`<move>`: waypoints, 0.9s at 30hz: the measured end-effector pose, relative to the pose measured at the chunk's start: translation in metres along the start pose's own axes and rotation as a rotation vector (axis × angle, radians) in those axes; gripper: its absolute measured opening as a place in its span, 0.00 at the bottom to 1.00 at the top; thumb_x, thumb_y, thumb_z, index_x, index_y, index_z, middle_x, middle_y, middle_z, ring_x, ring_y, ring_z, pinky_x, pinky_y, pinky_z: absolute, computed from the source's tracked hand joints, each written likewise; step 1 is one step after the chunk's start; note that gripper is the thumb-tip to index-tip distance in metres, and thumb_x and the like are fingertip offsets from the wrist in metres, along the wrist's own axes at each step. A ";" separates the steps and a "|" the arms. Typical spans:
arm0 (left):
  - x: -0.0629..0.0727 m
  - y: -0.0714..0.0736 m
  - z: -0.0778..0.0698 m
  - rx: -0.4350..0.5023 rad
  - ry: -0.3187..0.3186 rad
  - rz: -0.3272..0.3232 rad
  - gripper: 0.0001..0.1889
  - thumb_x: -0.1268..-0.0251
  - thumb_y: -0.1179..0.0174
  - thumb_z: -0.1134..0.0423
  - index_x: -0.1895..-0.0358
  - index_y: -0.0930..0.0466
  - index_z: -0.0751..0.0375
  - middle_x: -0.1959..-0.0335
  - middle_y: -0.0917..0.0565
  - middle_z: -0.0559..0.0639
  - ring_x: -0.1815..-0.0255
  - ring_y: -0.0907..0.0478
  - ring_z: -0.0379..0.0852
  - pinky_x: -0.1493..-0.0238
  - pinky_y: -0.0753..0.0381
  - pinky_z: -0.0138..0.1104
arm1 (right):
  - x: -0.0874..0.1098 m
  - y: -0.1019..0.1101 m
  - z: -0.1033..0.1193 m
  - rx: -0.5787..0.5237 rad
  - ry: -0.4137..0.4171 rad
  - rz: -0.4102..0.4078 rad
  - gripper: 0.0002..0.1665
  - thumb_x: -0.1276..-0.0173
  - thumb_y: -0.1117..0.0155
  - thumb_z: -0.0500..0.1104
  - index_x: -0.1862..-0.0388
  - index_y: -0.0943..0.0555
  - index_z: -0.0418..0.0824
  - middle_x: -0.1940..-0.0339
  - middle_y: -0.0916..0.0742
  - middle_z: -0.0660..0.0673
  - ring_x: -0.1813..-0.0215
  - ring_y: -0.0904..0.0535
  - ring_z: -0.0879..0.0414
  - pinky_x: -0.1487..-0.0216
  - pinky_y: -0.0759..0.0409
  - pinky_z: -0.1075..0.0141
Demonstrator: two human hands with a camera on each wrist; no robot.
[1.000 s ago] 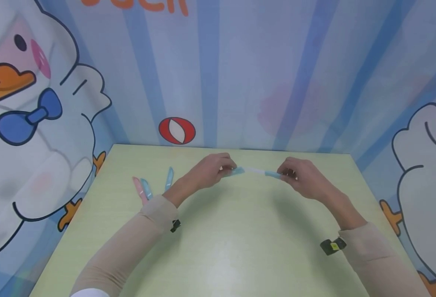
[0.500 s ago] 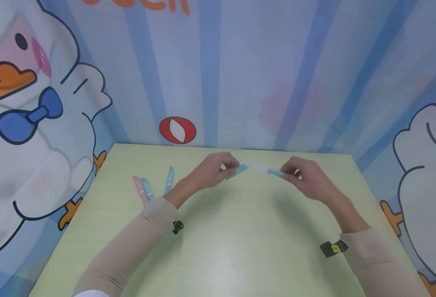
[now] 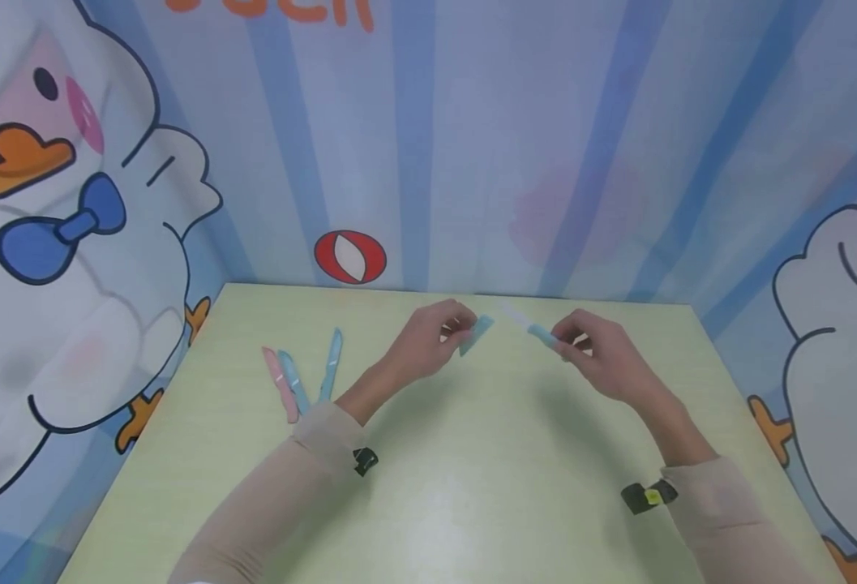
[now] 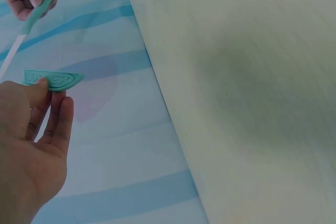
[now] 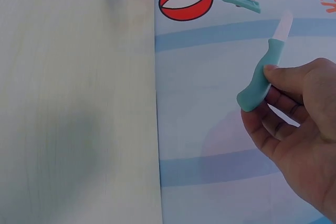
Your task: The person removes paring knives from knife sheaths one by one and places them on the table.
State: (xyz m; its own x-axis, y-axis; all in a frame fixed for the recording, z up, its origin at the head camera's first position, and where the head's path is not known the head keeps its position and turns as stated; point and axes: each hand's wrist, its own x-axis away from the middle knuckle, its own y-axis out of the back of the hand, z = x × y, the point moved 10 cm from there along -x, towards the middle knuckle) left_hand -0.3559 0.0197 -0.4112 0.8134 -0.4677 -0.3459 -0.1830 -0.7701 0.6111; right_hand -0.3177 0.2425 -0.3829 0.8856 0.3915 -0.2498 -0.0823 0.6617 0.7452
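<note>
Between finger and thumb my left hand (image 3: 431, 339) pinches a teal blade cover (image 4: 62, 80) with raised lettering, held above the far part of the table. My right hand (image 3: 605, 357) holds a small paring knife (image 5: 258, 81) by its curved teal handle. The knife's pale blade (image 5: 283, 26) is bare and points up and to the left in the head view, toward the cover. A gap separates blade and cover. On the table at the left lie a pink knife (image 3: 280, 385), a blue knife (image 3: 293, 381) and another blue knife (image 3: 331, 362), the blue ones' lower ends near the left sleeve.
The pale yellow-green table (image 3: 472, 487) meets a blue striped backdrop (image 3: 464, 162) along its far edge. Printed cartoon birds cover the side walls. A small black device (image 3: 365, 461) sits at the left cuff, another black device (image 3: 647, 495) at the right cuff.
The cover and the knife have come apart at the blade tip, and the gap has widened. My left hand has tilted the cover more upright and shifted slightly right; the blade now angles up more.
</note>
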 end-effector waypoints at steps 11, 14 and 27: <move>0.004 -0.019 -0.005 0.065 0.009 -0.075 0.12 0.24 0.34 0.66 0.42 0.15 0.58 0.51 0.13 0.48 0.52 0.14 0.41 0.48 0.15 0.30 | 0.002 0.001 -0.001 -0.103 0.014 -0.048 0.06 0.20 0.36 0.35 0.49 0.19 0.35 0.56 0.12 0.42 0.53 0.12 0.47 0.51 0.15 0.70; 0.005 -0.024 -0.008 0.089 -0.002 -0.094 0.12 0.24 0.34 0.65 0.42 0.16 0.59 0.51 0.12 0.49 0.51 0.14 0.41 0.48 0.15 0.30 | 0.004 -0.002 -0.001 -0.149 0.002 -0.057 0.07 0.21 0.36 0.34 0.48 0.19 0.33 0.55 0.13 0.40 0.53 0.12 0.45 0.52 0.16 0.73; 0.007 -0.046 -0.016 0.179 -0.005 -0.159 0.10 0.23 0.34 0.63 0.45 0.16 0.58 0.58 0.12 0.47 0.58 0.15 0.37 0.52 0.15 0.29 | 0.012 -0.007 -0.021 -0.192 -0.133 -0.102 0.10 0.19 0.36 0.37 0.47 0.20 0.32 0.53 0.12 0.39 0.47 0.13 0.45 0.42 0.15 0.62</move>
State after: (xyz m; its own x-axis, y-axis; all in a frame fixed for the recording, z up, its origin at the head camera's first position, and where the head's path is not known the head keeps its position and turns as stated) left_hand -0.3330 0.0587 -0.4300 0.8373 -0.3364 -0.4310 -0.1482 -0.8984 0.4134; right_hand -0.3156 0.2557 -0.4042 0.9450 0.2376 -0.2249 -0.0637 0.8080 0.5858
